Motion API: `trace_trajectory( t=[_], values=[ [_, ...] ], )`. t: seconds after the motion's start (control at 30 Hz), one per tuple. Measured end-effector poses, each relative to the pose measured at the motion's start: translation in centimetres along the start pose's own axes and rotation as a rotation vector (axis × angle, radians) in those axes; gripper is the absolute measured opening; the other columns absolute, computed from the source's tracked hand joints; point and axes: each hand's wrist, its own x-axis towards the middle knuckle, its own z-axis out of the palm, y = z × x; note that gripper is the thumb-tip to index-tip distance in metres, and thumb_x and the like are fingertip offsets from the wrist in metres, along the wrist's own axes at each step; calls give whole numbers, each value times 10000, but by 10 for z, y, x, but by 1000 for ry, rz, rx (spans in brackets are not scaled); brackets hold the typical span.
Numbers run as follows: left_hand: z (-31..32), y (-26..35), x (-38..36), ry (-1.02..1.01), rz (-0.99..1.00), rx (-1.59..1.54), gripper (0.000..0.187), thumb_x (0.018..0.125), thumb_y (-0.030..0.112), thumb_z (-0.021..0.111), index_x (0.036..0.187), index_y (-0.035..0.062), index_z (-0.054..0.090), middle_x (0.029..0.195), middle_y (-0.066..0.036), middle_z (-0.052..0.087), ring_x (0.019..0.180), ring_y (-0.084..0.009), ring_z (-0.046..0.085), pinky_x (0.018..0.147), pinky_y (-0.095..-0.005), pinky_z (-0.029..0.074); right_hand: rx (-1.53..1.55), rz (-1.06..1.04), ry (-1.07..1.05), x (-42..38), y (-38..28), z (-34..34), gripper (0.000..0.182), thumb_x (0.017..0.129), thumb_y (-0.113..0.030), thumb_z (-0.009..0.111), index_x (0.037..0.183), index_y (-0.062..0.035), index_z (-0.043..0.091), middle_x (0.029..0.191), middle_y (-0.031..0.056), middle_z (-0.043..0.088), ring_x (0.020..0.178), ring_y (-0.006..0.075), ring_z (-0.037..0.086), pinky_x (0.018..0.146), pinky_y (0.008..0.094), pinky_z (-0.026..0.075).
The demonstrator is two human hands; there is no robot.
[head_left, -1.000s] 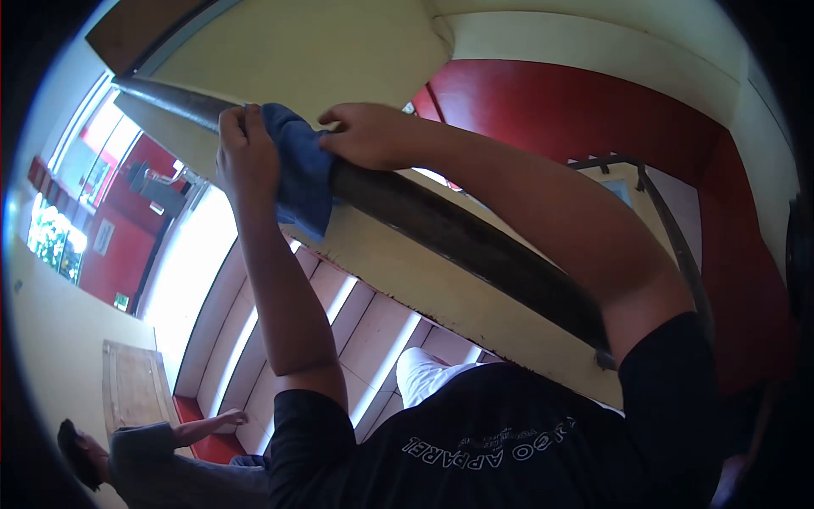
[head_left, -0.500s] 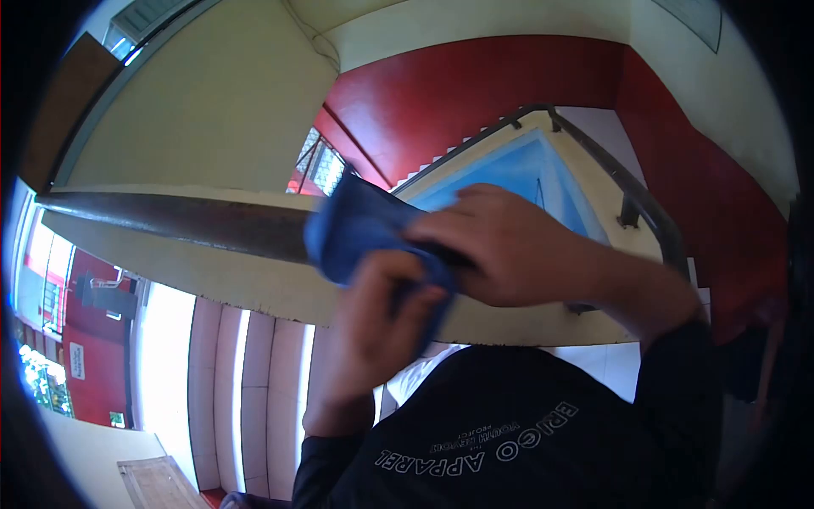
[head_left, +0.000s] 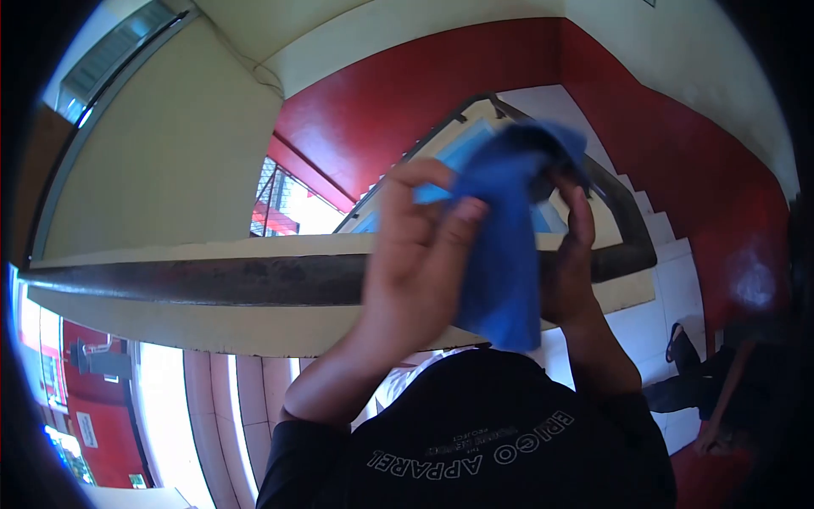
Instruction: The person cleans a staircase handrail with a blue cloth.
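A blue cloth [head_left: 502, 246] hangs between my hands above a dark handrail [head_left: 280, 280], its upper part folded over and its lower end reaching down in front of my black shirt. My left hand [head_left: 411, 259] grips its left edge, thumb in front and fingers bent behind. On the other side my right hand [head_left: 570, 267] holds the folded upper right part, fingers curled up at the fold. Motion blurs the cloth's top.
The handrail runs along a cream low wall [head_left: 195, 327] and bends at the right. Stairs [head_left: 649, 208] rise beside a red wall [head_left: 407, 89]. At the lower right, a person's arm and dark clothing [head_left: 721, 390] show. Pale steps [head_left: 254, 394] lie at the lower left.
The cloth has moved right and opened from a bunched bundle into a longer hanging piece. My right hand shifted from over the cloth to its right side. The view has shifted too.
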Motion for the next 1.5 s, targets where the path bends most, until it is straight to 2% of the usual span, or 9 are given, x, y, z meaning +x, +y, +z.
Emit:
trace_trajectory(
  t=[0.27, 0.4, 0.5, 0.67, 0.83, 1.07, 1.27, 1.4, 1.5],
  values=[
    [-31, -4, -76, 215, -47, 487, 289, 976, -21, 525, 1241, -30, 641, 1181, -171, 670, 1145, -213, 626, 1021, -288, 434, -130, 23, -660, 9, -22, -42, 633, 793, -285, 771, 1382, -252, 541, 1502, 57, 455, 1429, 328, 370, 1160, 678, 105],
    [-47, -6, -98, 232, -182, 445, 339, 921, -53, 575, 1249, -12, 649, 1063, -162, 708, 1006, -190, 666, 904, -262, 473, -129, 196, -745, -26, -26, -44, 504, 815, -116, 722, 1298, -221, 626, 1448, 56, 524, 1413, 329, 403, 1177, 651, 98],
    [-46, 14, -94, 122, -236, 842, 351, 879, -85, 596, 1203, 13, 687, 854, -152, 725, 741, -154, 676, 692, -254, 499, 258, 423, -437, -61, -10, -74, 402, 901, -49, 643, 1299, -88, 601, 1367, 135, 558, 1305, 266, 513, 999, 514, 460],
    [-68, -2, -99, 143, -56, 950, 354, 879, -70, 601, 1212, 21, 683, 814, -149, 711, 722, -131, 674, 676, -260, 510, 748, 1400, -503, -61, -56, -59, 373, 984, -202, 618, 1273, 30, 573, 1238, 152, 617, 1125, 217, 613, 787, 334, 576],
    [-61, -3, -113, 26, -122, 892, 314, 901, -37, 611, 1202, 14, 685, 809, -138, 708, 708, -106, 652, 672, -243, 503, 1448, 1457, 28, -77, -82, 1, 421, 978, -309, 632, 1252, 7, 592, 1121, 141, 677, 975, 228, 682, 860, 337, 556],
    [-60, -4, -114, 78, -71, 673, 284, 919, 20, 628, 1196, 41, 688, 736, -95, 656, 633, -70, 567, 594, -241, 466, 1036, 1092, 177, -56, -107, -28, 324, 911, -133, 705, 1192, -15, 595, 1137, 140, 675, 1047, 229, 673, 927, 374, 543],
    [-52, -35, -118, 81, 39, 565, 251, 943, 22, 614, 1183, 23, 689, 795, 6, 636, 667, -34, 542, 596, -199, 446, 1367, 1315, -58, -124, -105, -25, 470, 921, -126, 680, 1339, 3, 509, 1297, 169, 606, 1174, 287, 620, 998, 423, 507],
    [-49, -28, -123, 113, -64, 593, 241, 896, 58, 629, 1121, 59, 714, 879, -162, 724, 657, -161, 668, 644, -302, 528, 1466, 1293, 35, -106, -99, -38, 489, 941, -164, 662, 1368, -7, 481, 1314, 166, 592, 1203, 282, 597, 1009, 437, 495],
    [-51, -16, -82, 170, 322, 813, 228, 901, 85, 618, 1102, 61, 723, 883, -147, 726, 648, -141, 649, 644, -302, 530, 1432, 1410, 192, -53, -83, -43, 471, 948, -138, 643, 1371, -33, 467, 1261, 167, 606, 1176, 287, 601, 984, 458, 506]
  ],
)
